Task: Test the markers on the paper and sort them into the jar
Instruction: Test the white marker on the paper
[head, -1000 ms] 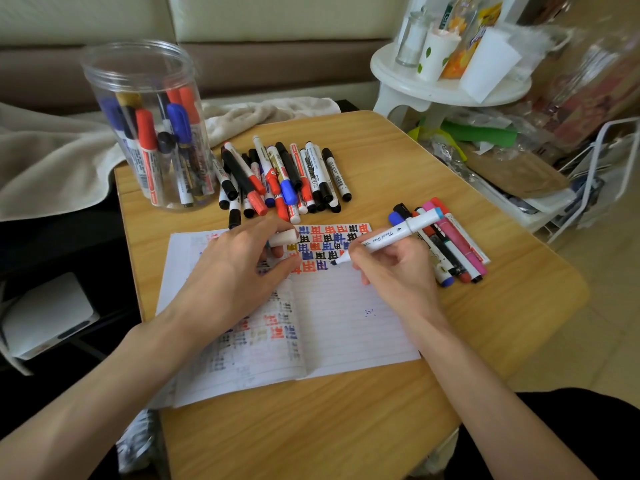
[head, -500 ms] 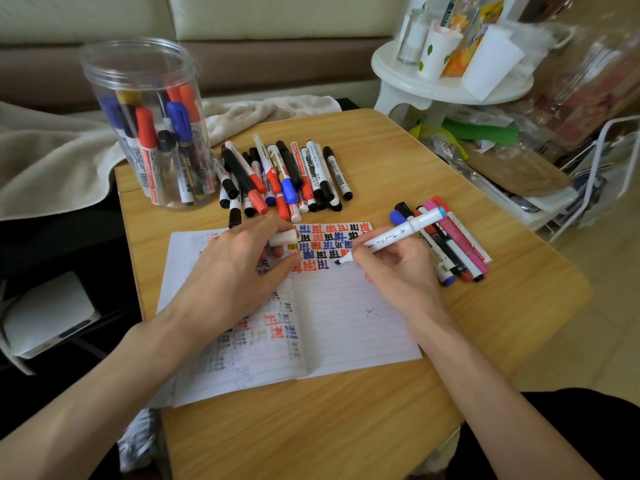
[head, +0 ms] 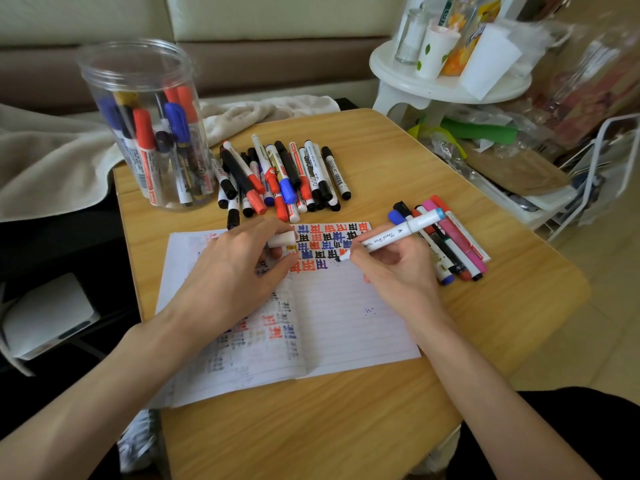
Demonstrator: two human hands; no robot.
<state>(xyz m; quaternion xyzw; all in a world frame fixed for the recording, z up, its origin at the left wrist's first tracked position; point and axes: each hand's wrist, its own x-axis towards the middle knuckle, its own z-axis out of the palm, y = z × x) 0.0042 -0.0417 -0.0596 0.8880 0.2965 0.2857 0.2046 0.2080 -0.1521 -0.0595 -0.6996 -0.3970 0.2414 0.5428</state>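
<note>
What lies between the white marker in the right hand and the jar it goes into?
Only the pile of markers lying flat on the table; lifted, the white marker in the right hand should clear it. The jar stands open.

We cannot read the print on the white marker (head: 391, 236); our left hand (head: 230, 271) hides most of the cap (head: 283, 239).

Wooden table (head: 381, 427) before a sofa (head: 277, 60) — white stool (head: 446, 88) beside.
</note>
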